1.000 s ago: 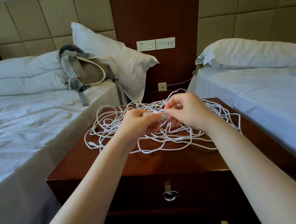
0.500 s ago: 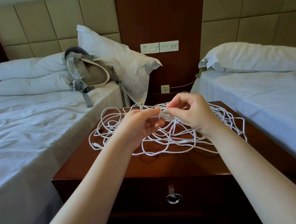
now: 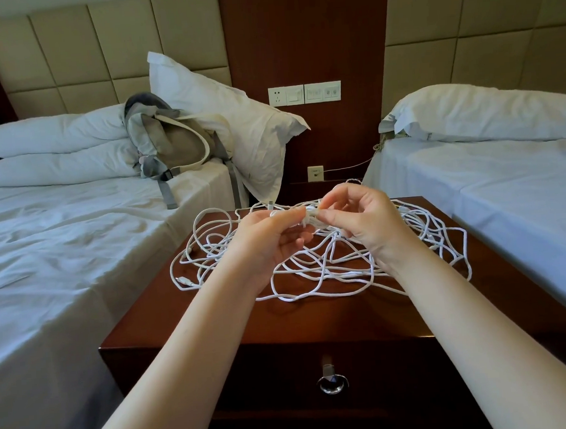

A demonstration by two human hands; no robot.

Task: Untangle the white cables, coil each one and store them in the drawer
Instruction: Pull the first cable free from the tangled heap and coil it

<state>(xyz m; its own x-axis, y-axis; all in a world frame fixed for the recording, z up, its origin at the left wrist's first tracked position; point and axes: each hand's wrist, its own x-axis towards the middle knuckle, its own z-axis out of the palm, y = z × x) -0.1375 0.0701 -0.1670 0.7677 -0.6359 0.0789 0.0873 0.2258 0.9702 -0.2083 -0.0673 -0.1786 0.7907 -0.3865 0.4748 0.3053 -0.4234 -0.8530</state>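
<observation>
A tangle of white cables sprawls over the top of a dark wooden nightstand. My left hand and my right hand are raised just above the pile, and both pinch the same knotted bunch of cable between thumb and fingers at the centre. A loose connector end lies at the pile's left edge. The nightstand's drawer is closed, with a round metal knob on its front.
Beds with white sheets flank the nightstand, the left bed and the right bed. A grey backpack leans on pillows on the left bed. Wall sockets sit on the wooden panel behind.
Both hands have lifted slightly with the knotted bunch between them, and the right hand's fingers have spread a little. The view has tilted and shifted slightly.
</observation>
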